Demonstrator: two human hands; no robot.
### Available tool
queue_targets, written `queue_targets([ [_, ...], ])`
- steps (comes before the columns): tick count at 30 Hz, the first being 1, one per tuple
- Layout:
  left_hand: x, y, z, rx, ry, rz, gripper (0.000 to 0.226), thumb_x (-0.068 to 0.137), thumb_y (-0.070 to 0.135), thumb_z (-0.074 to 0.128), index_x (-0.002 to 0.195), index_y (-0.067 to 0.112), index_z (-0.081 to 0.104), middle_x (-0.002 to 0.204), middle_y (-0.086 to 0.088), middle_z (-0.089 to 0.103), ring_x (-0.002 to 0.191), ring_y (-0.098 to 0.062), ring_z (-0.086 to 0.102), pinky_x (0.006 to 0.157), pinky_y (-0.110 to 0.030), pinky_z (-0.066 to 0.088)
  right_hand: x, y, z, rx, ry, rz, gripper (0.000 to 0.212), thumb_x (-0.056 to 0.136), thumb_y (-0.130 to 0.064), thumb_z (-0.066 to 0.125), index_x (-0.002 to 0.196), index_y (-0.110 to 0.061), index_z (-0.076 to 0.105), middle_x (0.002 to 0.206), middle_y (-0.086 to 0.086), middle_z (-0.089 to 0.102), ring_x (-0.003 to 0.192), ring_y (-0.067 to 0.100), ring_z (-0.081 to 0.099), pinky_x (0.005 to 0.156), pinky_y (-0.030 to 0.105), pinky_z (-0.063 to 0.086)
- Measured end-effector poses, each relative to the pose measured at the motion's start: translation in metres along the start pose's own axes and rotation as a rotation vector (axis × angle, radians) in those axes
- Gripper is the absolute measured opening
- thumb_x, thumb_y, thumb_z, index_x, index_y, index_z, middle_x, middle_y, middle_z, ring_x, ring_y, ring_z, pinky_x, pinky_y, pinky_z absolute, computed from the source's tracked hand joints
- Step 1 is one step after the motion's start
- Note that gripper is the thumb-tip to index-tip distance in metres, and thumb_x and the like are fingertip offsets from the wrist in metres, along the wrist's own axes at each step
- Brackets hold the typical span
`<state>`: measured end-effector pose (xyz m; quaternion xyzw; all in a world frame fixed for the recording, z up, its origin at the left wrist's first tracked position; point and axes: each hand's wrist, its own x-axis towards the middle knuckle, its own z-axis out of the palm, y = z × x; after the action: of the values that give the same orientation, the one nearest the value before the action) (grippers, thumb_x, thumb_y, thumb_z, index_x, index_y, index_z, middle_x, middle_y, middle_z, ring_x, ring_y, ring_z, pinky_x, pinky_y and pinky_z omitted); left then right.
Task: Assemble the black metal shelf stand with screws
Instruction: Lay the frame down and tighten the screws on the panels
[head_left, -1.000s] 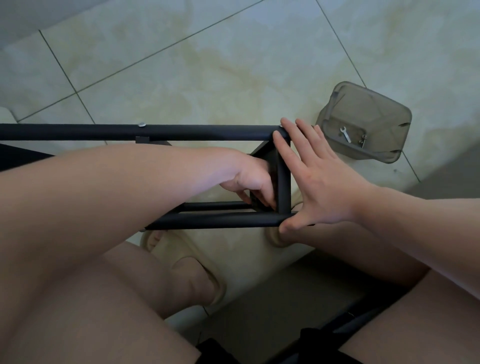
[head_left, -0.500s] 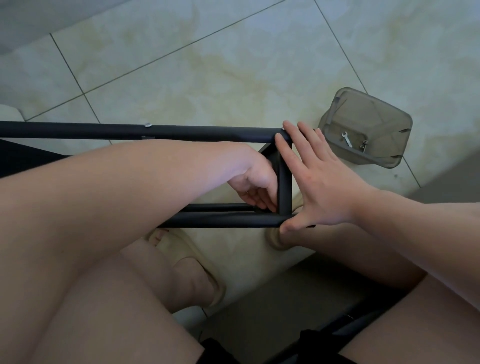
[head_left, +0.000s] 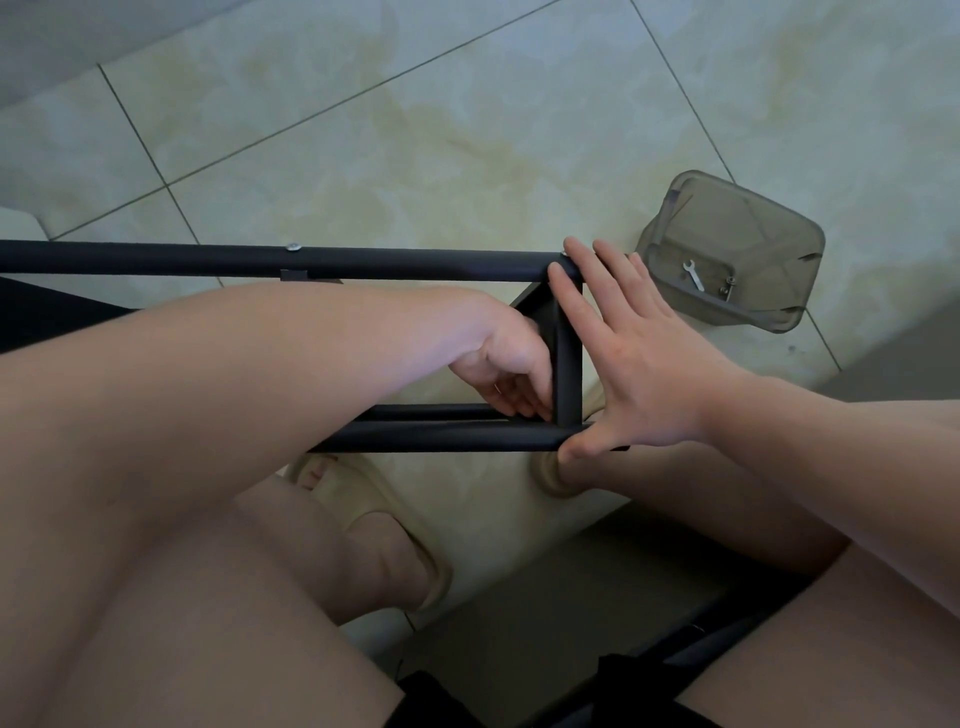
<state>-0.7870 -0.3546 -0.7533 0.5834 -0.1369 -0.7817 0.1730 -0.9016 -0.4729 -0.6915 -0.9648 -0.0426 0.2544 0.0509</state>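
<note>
The black metal frame lies across my lap, its long top tube running left to right with a silver screw head on it. A short upright end tube joins it to the lower tubes. My left hand reaches inside the frame, fingers curled down at the lower inner corner beside the end tube; what the fingertips hold is hidden. My right hand presses flat against the outer side of the end tube, fingers straight, thumb at the end of the lower tube.
A translucent grey plastic box stands on the tiled floor to the right, holding a small wrench and a few screws. My sandalled foot rests below the frame. A dark step or edge runs along the lower right.
My left hand has turned slightly at the inner corner, its fingers shifting lower along the end tube. My right hand stays pressed on the frame.
</note>
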Motion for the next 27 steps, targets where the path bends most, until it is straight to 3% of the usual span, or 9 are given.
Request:
queue_targets([
  [6,0.0,-0.003,0.0007,-0.028,0.035,0.021,0.038,0.091,-0.002,0.062,0.128,-0.009,0.06,0.107,-0.017,0.066,0.099,-0.026,0.06,0.104,-0.04,0.047,-0.0001,0.0002,-0.0008,-0.006,0.001,0.001,0.156,0.049,-0.095,0.054,0.161,-0.004,-0.005,0.167,0.021,-0.015,0.154,0.04,-0.015,0.12,0.039,-0.019],
  [13,-0.0016,-0.0075,-0.001,-0.031,-0.033,-0.011,0.038,0.094,0.009,0.062,0.132,0.003,0.061,0.113,-0.008,0.066,0.104,-0.021,0.061,0.095,-0.043,0.048,0.0,0.0001,-0.0009,-0.002,-0.005,-0.001,0.156,0.049,-0.095,0.053,0.161,-0.005,-0.007,0.167,0.02,-0.016,0.154,0.04,-0.016,0.12,0.039,-0.019],
  [21,0.0047,-0.0017,-0.0027,-0.015,0.004,-0.042,0.005,0.092,0.005,0.065,0.094,0.009,0.067,0.076,-0.002,0.067,0.07,-0.013,0.057,0.073,-0.026,0.049,-0.0002,-0.0002,-0.0002,-0.003,0.0,-0.003,0.156,0.049,-0.095,0.055,0.161,-0.005,-0.007,0.167,0.021,-0.015,0.154,0.04,-0.015,0.12,0.04,-0.019],
  [27,0.0019,-0.0013,0.0001,-0.027,0.007,0.006,0.019,0.091,0.0,0.064,0.109,0.002,0.065,0.082,-0.008,0.066,0.073,-0.016,0.058,0.078,-0.028,0.049,0.0002,0.0008,0.0017,-0.006,0.0,-0.005,0.155,0.049,-0.097,0.049,0.161,-0.004,-0.005,0.167,0.021,-0.013,0.154,0.041,-0.013,0.122,0.044,-0.013],
])
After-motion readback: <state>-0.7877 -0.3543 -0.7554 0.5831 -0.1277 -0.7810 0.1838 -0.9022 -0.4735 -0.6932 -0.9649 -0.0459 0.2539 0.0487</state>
